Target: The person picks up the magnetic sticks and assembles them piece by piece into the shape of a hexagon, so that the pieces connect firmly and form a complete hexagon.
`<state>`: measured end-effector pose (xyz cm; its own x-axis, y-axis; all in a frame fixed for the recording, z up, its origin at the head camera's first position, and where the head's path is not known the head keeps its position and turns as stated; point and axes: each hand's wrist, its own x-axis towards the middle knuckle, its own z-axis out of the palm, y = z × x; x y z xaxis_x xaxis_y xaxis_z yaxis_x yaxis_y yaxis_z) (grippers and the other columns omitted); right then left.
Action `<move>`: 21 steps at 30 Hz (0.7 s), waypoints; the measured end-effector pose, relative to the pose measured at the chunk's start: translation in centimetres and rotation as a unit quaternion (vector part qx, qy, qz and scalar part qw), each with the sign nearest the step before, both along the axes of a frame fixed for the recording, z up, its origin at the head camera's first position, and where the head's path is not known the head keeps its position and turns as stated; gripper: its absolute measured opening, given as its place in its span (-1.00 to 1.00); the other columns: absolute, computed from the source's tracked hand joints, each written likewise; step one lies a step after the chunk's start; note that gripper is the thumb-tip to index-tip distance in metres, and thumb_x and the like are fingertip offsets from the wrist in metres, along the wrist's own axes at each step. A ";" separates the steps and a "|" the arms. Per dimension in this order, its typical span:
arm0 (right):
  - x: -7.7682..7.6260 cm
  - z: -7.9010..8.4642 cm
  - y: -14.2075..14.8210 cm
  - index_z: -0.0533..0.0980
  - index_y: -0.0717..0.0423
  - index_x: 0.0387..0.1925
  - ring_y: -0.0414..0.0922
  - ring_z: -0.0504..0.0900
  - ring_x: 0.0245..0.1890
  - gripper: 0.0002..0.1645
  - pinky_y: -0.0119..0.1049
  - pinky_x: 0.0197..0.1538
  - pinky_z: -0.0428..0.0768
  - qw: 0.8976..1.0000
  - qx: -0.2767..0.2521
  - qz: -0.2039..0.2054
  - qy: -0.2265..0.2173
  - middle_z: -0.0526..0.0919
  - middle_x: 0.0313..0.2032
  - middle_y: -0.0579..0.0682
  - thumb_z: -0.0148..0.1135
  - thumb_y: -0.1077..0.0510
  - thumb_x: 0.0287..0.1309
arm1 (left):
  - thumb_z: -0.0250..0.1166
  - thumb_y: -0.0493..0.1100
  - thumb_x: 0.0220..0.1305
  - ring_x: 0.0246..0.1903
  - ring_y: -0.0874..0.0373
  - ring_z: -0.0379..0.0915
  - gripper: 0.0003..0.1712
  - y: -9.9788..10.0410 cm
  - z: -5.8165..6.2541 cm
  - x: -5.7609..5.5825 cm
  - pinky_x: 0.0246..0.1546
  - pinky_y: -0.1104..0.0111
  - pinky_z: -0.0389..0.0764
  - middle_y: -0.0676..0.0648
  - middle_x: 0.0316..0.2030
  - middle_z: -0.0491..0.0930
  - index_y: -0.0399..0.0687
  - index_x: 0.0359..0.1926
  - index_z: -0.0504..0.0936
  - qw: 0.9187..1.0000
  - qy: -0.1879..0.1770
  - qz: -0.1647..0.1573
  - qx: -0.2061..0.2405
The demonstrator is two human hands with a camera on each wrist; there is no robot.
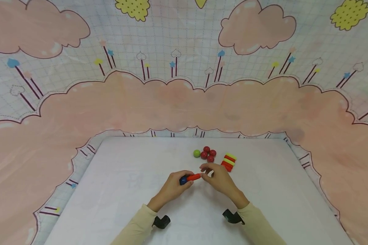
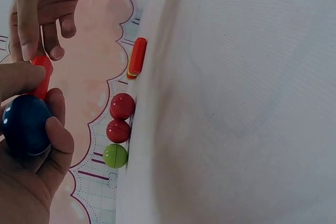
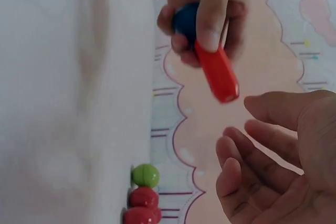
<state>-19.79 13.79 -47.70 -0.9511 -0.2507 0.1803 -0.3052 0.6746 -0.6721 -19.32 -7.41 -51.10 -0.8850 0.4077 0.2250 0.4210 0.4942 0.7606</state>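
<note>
My left hand (image 1: 171, 185) grips a shiny dark blue ball (image 2: 26, 124) together with a short orange-red stick (image 3: 218, 74). The ball lies in the curled fingers, and the stick juts out beside it toward the right, with the thumb pressed along it. Just off the stick's free end is my right hand (image 1: 220, 178), its fingers loosely bent and apart. The right wrist view shows a small gap between its thumb and that end, and nothing in its grasp. Both hands are over the middle of the white table (image 1: 125, 163).
Behind the hands, a green ball (image 1: 197, 153) sits beside a cluster of several dark red balls (image 1: 207, 149). To their right lies a row of red and yellow sticks (image 1: 228, 162). A cloud-patterned cloth (image 1: 171, 105) hangs behind and around the table.
</note>
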 end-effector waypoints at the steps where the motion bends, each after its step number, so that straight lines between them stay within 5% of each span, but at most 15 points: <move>1: -0.3 0.0 0.1 0.63 0.06 -0.06 -0.18 0.59 -0.25 -0.67 -0.35 -0.18 0.56 1.000 -0.004 -0.009 -0.002 0.70 -0.25 -0.13 0.42 0.17 0.11 | 0.34 -0.15 0.28 -0.09 0.16 0.58 -0.70 -0.1 0.0 0.0 0.01 0.22 0.60 -0.02 -0.06 0.69 -0.04 0.03 0.64 1.000 0.000 0.000 -0.001; 12: -4.2 -1.8 2.3 0.59 0.13 0.03 -0.01 0.60 -0.12 -0.59 -0.17 -0.14 0.61 0.995 -0.009 -0.096 0.015 0.68 -0.12 0.08 0.39 0.12 0.15 | 0.34 -0.14 0.28 -0.08 0.17 0.54 -0.68 -0.7 -0.2 0.3 0.06 0.21 0.58 0.00 -0.03 0.68 0.03 0.06 0.62 1.000 -0.029 0.004 -0.007; 21: -6.5 -3.2 2.4 0.59 0.12 0.10 0.00 0.59 -0.15 -0.50 -0.18 -0.21 0.57 0.990 0.035 -0.132 -0.031 0.64 -0.05 0.12 0.38 0.04 0.14 | 0.33 -0.15 0.28 -0.08 0.16 0.56 -0.68 -0.9 -0.4 0.4 0.02 0.26 0.60 -0.02 -0.02 0.68 -0.01 0.06 0.63 0.999 -0.033 0.001 -0.007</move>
